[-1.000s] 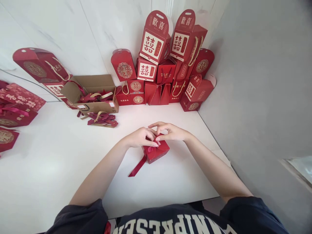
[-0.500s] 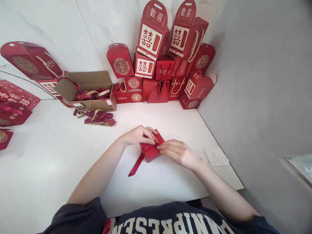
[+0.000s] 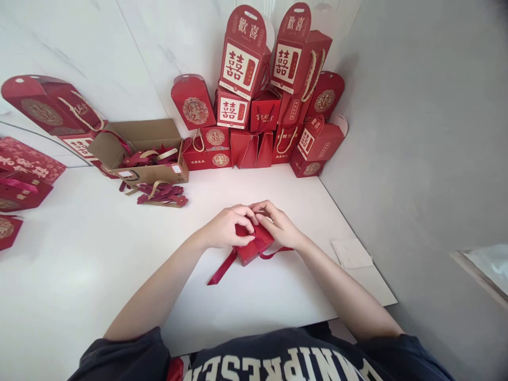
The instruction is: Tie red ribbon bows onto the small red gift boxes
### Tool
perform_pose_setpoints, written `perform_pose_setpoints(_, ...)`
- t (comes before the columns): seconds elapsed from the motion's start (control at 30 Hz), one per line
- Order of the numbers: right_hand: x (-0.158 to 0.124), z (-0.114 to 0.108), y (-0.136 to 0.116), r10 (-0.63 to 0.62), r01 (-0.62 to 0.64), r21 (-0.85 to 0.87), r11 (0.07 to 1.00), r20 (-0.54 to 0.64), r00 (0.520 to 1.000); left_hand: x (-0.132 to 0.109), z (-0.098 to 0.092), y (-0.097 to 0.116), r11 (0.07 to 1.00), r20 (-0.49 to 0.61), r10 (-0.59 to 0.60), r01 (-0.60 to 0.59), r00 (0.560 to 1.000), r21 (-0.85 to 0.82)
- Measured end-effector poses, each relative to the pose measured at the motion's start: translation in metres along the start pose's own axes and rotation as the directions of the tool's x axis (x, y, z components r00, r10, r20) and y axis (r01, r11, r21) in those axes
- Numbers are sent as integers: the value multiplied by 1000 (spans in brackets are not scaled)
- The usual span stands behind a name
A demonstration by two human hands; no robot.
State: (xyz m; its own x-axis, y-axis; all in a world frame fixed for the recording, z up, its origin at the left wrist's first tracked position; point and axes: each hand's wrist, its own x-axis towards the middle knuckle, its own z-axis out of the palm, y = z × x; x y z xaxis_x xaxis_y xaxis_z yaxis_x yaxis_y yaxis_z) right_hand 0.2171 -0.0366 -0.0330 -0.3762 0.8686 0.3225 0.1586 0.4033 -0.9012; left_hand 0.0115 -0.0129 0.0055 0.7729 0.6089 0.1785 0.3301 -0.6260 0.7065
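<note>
A small red gift box (image 3: 254,252) lies on the white table (image 3: 79,254) in front of me, wrapped by a dark red ribbon (image 3: 223,268). One ribbon tail trails to the lower left, and a thinner loop runs out to the right under my wrist. My left hand (image 3: 227,226) is curled over the box's top left with its fingers pinched on the ribbon. My right hand (image 3: 278,225) sits on the top right, fingers bent and meeting the left hand's over the box.
Several red gift bags and boxes (image 3: 257,100) are stacked in the far corner. An open cardboard box (image 3: 138,151) holds ribbons, with loose ribbon pieces (image 3: 161,193) before it. More red bags (image 3: 24,174) lie at the left. A white napkin (image 3: 351,253) rests near the right edge.
My right hand drew away to the box's lower right side, then came back on top. A ribbon loop now lies out to the right of the box.
</note>
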Motion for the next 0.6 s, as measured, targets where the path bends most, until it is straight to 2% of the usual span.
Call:
perform_pose_setpoints(0.07,2,0,1,-11,16,-61,998,78,997,-5,-1,9,994,-22,-6,8,1000,105)
perform_pose_setpoints(0.13,2,-2,0,-73,91,-180,979,106,992,-10,0,13,966,-61,34,-17,998,259)
perform_pose_setpoints(0.23,-1,-6,-2,-152,181,-295,938,120,981,-13,5,10,841,-132,195,-96,972,533)
perform_pose_setpoints(0.3,-1,-9,-1,-156,182,-298,937,110,982,-14,9,3,765,-156,313,-151,937,626)
perform_pose_setpoints(0.37,-1,-11,-1,-151,173,-279,945,97,984,-13,13,-6,744,-182,392,-195,902,639)
perform_pose_setpoints(0.47,0,-12,-1,-150,168,-276,947,85,985,-13,17,-17,771,-238,445,-234,863,593)
perform_pose_setpoints(0.6,-1,-9,-5,-193,203,-357,912,64,979,-13,20,-23,818,-287,442,-251,850,517)
